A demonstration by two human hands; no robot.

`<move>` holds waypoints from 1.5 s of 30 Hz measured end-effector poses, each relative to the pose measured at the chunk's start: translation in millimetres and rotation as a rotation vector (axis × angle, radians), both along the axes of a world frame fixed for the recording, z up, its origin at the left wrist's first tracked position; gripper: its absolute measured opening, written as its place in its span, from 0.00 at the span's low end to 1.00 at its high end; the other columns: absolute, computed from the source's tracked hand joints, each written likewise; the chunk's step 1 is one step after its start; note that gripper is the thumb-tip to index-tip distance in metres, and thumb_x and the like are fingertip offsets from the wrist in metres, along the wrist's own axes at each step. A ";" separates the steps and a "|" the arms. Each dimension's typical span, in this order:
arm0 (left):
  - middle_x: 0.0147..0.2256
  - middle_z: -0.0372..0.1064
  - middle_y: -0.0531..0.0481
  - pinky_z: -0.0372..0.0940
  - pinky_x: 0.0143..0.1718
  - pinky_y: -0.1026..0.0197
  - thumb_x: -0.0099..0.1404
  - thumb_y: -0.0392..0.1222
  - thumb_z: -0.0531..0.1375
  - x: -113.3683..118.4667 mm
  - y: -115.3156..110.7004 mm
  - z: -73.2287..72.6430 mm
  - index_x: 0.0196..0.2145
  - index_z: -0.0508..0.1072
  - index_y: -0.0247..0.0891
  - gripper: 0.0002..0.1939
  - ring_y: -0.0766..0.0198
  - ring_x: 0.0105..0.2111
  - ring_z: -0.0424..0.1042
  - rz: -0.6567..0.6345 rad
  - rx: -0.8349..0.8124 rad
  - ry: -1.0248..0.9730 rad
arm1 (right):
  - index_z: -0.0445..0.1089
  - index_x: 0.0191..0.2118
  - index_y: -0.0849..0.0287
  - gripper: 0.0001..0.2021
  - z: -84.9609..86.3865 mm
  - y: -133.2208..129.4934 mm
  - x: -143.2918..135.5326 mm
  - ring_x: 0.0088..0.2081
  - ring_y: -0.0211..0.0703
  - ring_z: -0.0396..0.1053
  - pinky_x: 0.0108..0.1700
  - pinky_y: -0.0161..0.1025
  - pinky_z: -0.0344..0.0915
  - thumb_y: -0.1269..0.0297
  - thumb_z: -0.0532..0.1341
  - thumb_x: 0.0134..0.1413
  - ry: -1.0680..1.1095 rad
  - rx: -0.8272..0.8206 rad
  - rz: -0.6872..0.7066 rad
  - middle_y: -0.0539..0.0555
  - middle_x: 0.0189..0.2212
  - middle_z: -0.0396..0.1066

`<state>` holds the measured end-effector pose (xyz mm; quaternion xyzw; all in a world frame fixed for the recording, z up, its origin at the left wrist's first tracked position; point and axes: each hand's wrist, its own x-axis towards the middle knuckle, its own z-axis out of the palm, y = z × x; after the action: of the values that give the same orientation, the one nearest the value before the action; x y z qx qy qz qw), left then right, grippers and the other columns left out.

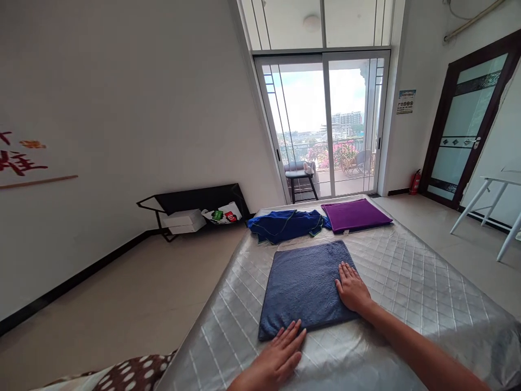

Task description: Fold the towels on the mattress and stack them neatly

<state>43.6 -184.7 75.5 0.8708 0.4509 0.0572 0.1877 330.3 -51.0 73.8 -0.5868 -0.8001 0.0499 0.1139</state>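
Centrally, just below the middle of the frame, a blue-grey cloth (307, 282) is lying flat on a silvery mattress (411, 282). At the lower centre, the left hand (280, 355) is resting palm down, its lightly parted fingers overlapping the cloth's near edge; right of centre, the right hand (352, 285) is lying flat across the right edge, fingers extended and close together. Neither hand is gripping anything. As a judgement, the smooth-looking cover could be offering little hold, so that an uneven push might skew the cloth; a sideways drag of either palm could be rucking its surface, and a fingertip catching the near edge might turn up a corner. The cloth is showing a matt, fleecy nap and a four-sided outline with softly rounded borders, whereas the mattress is reflecting light from a glossy surface stitched in diamonds. Beyond the cloth, a royal-blue garment (287, 225) with pale green seams is lying in loose, crumpled folds; to its upper right, a purple cloth (357, 214) is forming a smooth, neat-edged quadrilateral with a small white tag at its near edge. At the lower left, a brown fabric (130, 374) is displaying white spots.
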 end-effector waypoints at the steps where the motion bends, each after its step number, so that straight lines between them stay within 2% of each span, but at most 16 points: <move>1: 0.68 0.51 0.56 0.59 0.64 0.51 0.77 0.48 0.44 -5.3 -3.0 7.8 0.67 0.53 0.58 0.23 0.59 0.66 0.56 0.031 -0.071 -0.057 | 0.51 0.69 0.72 0.30 1.4 -1.4 -0.1 0.71 0.49 0.43 0.69 0.49 0.45 0.60 0.43 0.68 -0.009 0.005 0.003 0.64 0.70 0.47; 3: 0.66 0.57 0.57 0.60 0.64 0.52 0.76 0.50 0.44 -12.0 -3.6 21.5 0.65 0.59 0.57 0.22 0.60 0.64 0.60 0.142 -0.123 -0.168 | 0.53 0.69 0.71 0.29 3.0 -7.5 -0.2 0.71 0.49 0.44 0.69 0.48 0.45 0.62 0.43 0.67 -0.031 0.015 0.023 0.62 0.70 0.47; 5: 0.65 0.61 0.55 0.60 0.64 0.52 0.76 0.51 0.45 -10.4 3.1 29.6 0.64 0.62 0.54 0.23 0.60 0.64 0.61 0.257 -0.053 -0.233 | 0.54 0.69 0.69 0.28 1.0 -17.9 -0.2 0.70 0.49 0.44 0.69 0.46 0.45 0.62 0.43 0.67 -0.041 0.024 0.056 0.60 0.70 0.47; 7: 0.65 0.60 0.54 0.60 0.64 0.51 0.76 0.51 0.45 3.0 16.0 30.7 0.64 0.63 0.52 0.23 0.60 0.64 0.61 0.286 0.060 -0.226 | 0.55 0.69 0.67 0.28 -4.8 -30.6 0.3 0.70 0.49 0.45 0.69 0.46 0.45 0.60 0.43 0.68 -0.040 0.037 0.088 0.59 0.70 0.47; 11: 0.66 0.58 0.48 0.59 0.65 0.50 0.76 0.51 0.45 63.8 52.7 19.7 0.67 0.57 0.46 0.26 0.59 0.66 0.57 0.116 0.284 -0.083 | 0.52 0.70 0.64 0.29 -16.4 -50.6 3.1 0.70 0.51 0.45 0.69 0.49 0.46 0.56 0.42 0.70 -0.053 0.066 0.135 0.59 0.70 0.47; 14: 0.67 0.55 0.44 0.54 0.67 0.47 0.76 0.56 0.44 110.9 78.1 9.7 0.68 0.54 0.40 0.30 0.56 0.68 0.51 0.024 0.354 0.014 | 0.50 0.70 0.66 0.29 -18.2 -55.0 5.8 0.70 0.50 0.45 0.69 0.50 0.47 0.58 0.43 0.69 -0.070 0.040 0.169 0.60 0.70 0.47; 17: 0.68 0.52 0.46 0.53 0.67 0.48 0.76 0.57 0.41 128.3 92.2 -1.1 0.69 0.51 0.40 0.31 0.58 0.69 0.49 0.017 0.370 0.034 | 0.47 0.71 0.65 0.29 -18.3 -54.1 6.9 0.70 0.50 0.46 0.69 0.50 0.48 0.59 0.43 0.69 -0.055 0.021 0.184 0.60 0.69 0.48; 20: 0.69 0.51 0.47 0.54 0.67 0.48 0.76 0.56 0.41 109.7 93.1 -14.6 0.70 0.48 0.43 0.30 0.58 0.69 0.49 0.022 0.405 0.053 | 0.48 0.71 0.61 0.30 -21.1 -52.9 5.6 0.70 0.49 0.45 0.69 0.50 0.46 0.54 0.42 0.70 -0.022 0.043 0.165 0.58 0.70 0.47; 23: 0.69 0.50 0.46 0.56 0.65 0.45 0.75 0.57 0.43 65.9 81.9 -29.9 0.70 0.50 0.44 0.30 0.54 0.68 0.50 0.102 0.405 0.120 | 0.49 0.71 0.60 0.30 -24.5 -52.8 3.5 0.71 0.49 0.44 0.70 0.48 0.44 0.51 0.42 0.70 -0.007 0.033 0.137 0.56 0.70 0.46; 28: 0.68 0.51 0.45 0.59 0.64 0.45 0.77 0.51 0.42 -19.3 43.3 -60.5 0.70 0.49 0.44 0.27 0.53 0.68 0.52 0.284 0.408 0.182 | 0.49 0.71 0.59 0.30 -23.4 -54.8 2.4 0.71 0.49 0.44 0.70 0.49 0.43 0.51 0.42 0.70 0.010 0.014 0.123 0.55 0.70 0.45; 30: 0.68 0.52 0.45 0.62 0.62 0.45 0.76 0.48 0.43 -42.6 27.5 -71.6 0.70 0.46 0.45 0.27 0.53 0.67 0.54 0.315 0.435 0.169 | 0.50 0.71 0.60 0.30 -20.8 -55.9 2.8 0.71 0.49 0.44 0.70 0.48 0.43 0.51 0.42 0.70 0.010 0.010 0.131 0.56 0.70 0.46; 32: 0.68 0.53 0.44 0.64 0.61 0.45 0.76 0.47 0.43 -55.1 15.9 -78.3 0.70 0.47 0.45 0.27 0.53 0.66 0.56 0.323 0.443 0.164 | 0.49 0.71 0.61 0.30 -17.8 -56.6 3.2 0.70 0.49 0.45 0.70 0.48 0.43 0.52 0.42 0.70 0.003 0.004 0.137 0.57 0.70 0.46; 35: 0.67 0.55 0.43 0.65 0.59 0.45 0.75 0.45 0.44 -58.8 8.7 -77.3 0.69 0.52 0.44 0.26 0.52 0.65 0.58 0.321 0.408 0.174 | 0.50 0.71 0.61 0.30 -12.4 -56.9 3.4 0.70 0.49 0.45 0.70 0.48 0.43 0.52 0.41 0.70 -0.002 0.005 0.140 0.57 0.70 0.48; 39: 0.63 0.62 0.47 0.69 0.57 0.51 0.74 0.47 0.46 -59.7 7.6 -62.8 0.63 0.66 0.47 0.23 0.55 0.61 0.65 0.345 0.403 0.117 | 0.54 0.70 0.61 0.29 -1.7 -60.8 5.4 0.70 0.51 0.47 0.69 0.49 0.47 0.54 0.44 0.70 0.007 0.024 0.169 0.58 0.69 0.51; 42: 0.55 0.74 0.55 0.73 0.51 0.60 0.74 0.52 0.48 -65.2 4.4 -51.3 0.53 0.76 0.57 0.19 0.60 0.52 0.75 0.334 0.506 -0.009 | 0.60 0.67 0.57 0.25 5.6 -71.0 13.9 0.68 0.52 0.53 0.67 0.49 0.52 0.60 0.48 0.68 0.019 0.055 0.230 0.57 0.66 0.58; 45: 0.44 0.80 0.57 0.74 0.46 0.66 0.73 0.56 0.51 -68.0 0.8 -41.4 0.45 0.80 0.58 0.18 0.63 0.43 0.80 0.270 0.618 -0.144 | 0.71 0.59 0.53 0.20 7.9 -85.0 30.2 0.60 0.50 0.64 0.62 0.45 0.60 0.66 0.52 0.65 0.046 0.099 0.274 0.58 0.58 0.70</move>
<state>-24.3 -183.9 34.1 0.8128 0.5089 0.2764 -0.0628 360.5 -136.0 81.7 -0.4647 -0.8713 0.0388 0.1530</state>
